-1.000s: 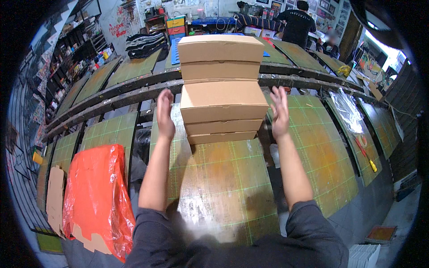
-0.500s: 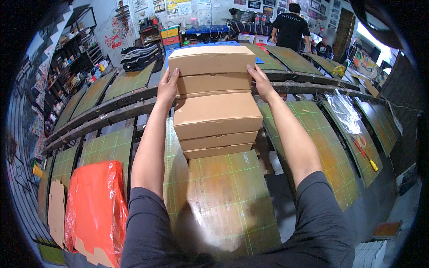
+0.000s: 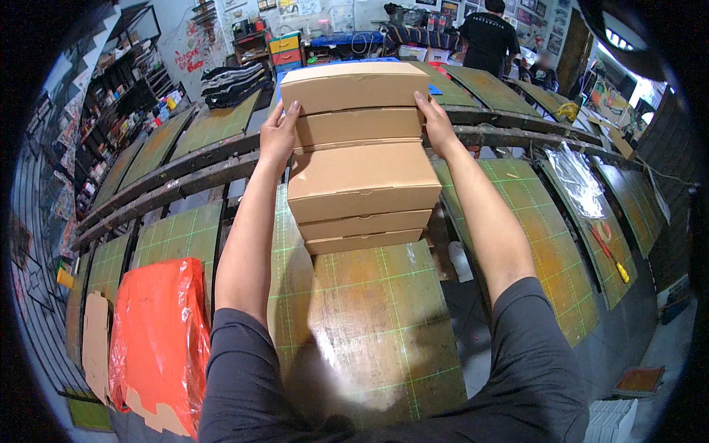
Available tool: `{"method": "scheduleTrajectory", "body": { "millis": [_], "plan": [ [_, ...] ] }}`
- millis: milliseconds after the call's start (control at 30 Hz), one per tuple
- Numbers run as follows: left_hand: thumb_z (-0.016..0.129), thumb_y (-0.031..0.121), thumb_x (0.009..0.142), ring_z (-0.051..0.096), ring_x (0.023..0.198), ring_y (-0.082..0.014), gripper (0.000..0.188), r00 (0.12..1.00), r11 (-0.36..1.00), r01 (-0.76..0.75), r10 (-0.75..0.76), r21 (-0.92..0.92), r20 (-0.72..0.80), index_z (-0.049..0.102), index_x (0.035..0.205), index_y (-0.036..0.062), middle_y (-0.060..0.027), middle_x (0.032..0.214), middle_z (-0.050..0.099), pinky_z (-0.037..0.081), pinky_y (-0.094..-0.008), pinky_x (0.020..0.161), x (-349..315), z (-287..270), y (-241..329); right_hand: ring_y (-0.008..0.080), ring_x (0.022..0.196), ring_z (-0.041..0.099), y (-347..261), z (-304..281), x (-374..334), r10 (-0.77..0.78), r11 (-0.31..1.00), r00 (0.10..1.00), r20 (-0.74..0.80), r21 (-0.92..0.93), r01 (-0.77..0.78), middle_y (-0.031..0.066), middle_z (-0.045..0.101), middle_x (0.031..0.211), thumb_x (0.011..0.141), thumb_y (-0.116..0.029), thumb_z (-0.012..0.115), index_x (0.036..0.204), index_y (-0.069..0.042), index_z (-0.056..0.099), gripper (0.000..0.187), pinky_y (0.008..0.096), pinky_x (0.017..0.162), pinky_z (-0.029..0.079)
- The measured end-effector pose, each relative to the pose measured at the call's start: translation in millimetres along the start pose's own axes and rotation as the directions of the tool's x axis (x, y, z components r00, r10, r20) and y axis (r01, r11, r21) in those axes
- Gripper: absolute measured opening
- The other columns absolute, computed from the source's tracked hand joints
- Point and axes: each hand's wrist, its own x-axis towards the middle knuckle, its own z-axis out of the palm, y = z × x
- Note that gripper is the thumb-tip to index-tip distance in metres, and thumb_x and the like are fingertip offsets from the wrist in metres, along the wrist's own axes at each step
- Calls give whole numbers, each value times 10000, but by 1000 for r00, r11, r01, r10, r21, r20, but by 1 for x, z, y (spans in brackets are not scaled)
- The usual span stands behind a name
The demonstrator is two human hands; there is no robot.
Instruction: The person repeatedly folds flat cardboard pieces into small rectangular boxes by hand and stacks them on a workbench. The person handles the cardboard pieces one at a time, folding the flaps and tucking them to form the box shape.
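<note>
Two stacks of flat brown cardboard boxes stand one behind the other on a green-gridded board in front of me. My left hand [image 3: 279, 138] presses the left end of the rear stack, thumb on the front near the upper cardboard box [image 3: 354, 91]. My right hand [image 3: 439, 127] presses the right end at the same height, so the boxes sit between my palms. Under that one shows another box [image 3: 360, 127]; anything lower is hidden by the front stack. The front stack's top box [image 3: 362, 177] has its lid closed, with more boxes beneath it, and neither hand touches it.
An orange plastic-wrapped bundle [image 3: 159, 332] and flat cardboard [image 3: 97, 340] lie at the left. Clear plastic [image 3: 580, 181] and a yellow-handled tool [image 3: 622, 273] rest on a board at the right. Folded dark clothes [image 3: 233, 87] are piled behind; a person [image 3: 489, 43] stands beyond.
The view has shifted slightly, and the boxes sit a little higher in it. Both hands stay at the ends of the rear stack.
</note>
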Motion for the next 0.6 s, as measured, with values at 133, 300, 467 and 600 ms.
{"method": "scheduleTrajectory", "body": {
  "millis": [133,300,467,600],
  "plan": [
    [583,304,889,512,1114,-165,568,1000,999,1,-1,-34,3,380,1347,37,-135,1218,546,392,-273,918,1,-2,-10,177,1176,435,1,0,-2,9,1000,1000,6,11,-9,92,450,1301,912,-369,492,1371,-43,311,591,300,980,319],
    [610,351,855,450,1190,-207,690,991,983,100,-111,-152,-68,313,1367,-3,-179,1293,470,344,-298,974,-12,-1,10,211,1301,302,12,-14,11,-26,1000,999,-47,-3,26,136,339,1407,892,-421,494,1411,-41,237,692,312,1059,201],
    [601,306,855,330,1293,-287,692,939,886,-270,329,376,-101,277,1367,-29,-217,1373,357,265,-341,1048,-79,-38,30,318,1277,330,19,-49,-28,-202,976,928,-313,18,218,169,322,1404,891,-519,408,1411,-97,205,699,541,1014,206],
    [550,150,843,292,1319,-291,631,949,923,-294,314,248,-43,259,1378,-18,-212,1404,307,205,-380,1085,-236,-39,64,282,1178,430,-16,-43,-123,-93,987,815,-572,55,151,148,424,1330,912,-458,401,1373,-69,276,616,453,962,306]
  ]
}}
